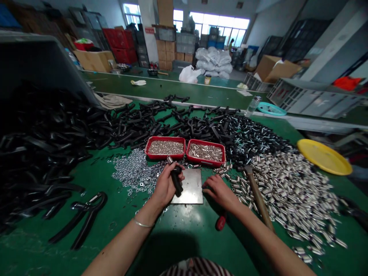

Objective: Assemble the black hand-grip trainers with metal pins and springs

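My left hand is closed around a black handle, a curved piece held tilted over the left side of a square metal plate. A short silver spring sticks up at the top of that hand. By the plate's right edge, my right hand has its fingers curled and pinched together; anything between the fingertips is too small to make out. Under the right forearm lies a red-handled tool, partly hidden. To the left rests a joined pair of black handles with a spring, a hand grip exerciser.
Two red trays of small metal pins stand behind the plate. Loose washers spread left; silver springs and a hammer lie right. Black handles pile up at left, spilling from a grey bin. A yellow lid sits far right.
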### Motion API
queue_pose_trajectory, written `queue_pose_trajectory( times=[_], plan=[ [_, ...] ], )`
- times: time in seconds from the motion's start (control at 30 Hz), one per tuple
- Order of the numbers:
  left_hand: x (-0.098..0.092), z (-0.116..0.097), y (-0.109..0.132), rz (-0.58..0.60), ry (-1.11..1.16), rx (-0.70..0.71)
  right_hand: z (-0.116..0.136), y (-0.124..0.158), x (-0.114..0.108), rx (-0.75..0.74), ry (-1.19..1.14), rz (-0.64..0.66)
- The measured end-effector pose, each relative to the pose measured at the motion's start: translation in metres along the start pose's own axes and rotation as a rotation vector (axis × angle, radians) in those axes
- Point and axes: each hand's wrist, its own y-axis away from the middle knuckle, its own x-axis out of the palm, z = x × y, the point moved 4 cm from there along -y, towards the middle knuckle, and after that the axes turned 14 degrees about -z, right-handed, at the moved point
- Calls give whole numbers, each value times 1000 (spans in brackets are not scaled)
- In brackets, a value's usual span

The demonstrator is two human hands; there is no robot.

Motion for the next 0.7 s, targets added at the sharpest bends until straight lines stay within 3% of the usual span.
queue_pose_trajectory(
  times=[0.13,0.27,0.37,0.47,0.57,0.7],
  plan=[
    [7,6,-14,76,-159,-32,-1,14,11,-33,264,44],
    [13,17,-22,40,-237,83,-1,11,9,17,183,-23],
    [13,15,-25,-17,-347,213,-1,0,-5,223,-103,-228],
    [15,10,-24,65,-486,299,4,-13,-3,549,-617,-359],
    [15,7,-21,163,-588,341,18,-24,21,791,-1124,-248],
    [10,3,-20,120,-701,441,30,-28,44,974,-1396,-146]
  ],
)
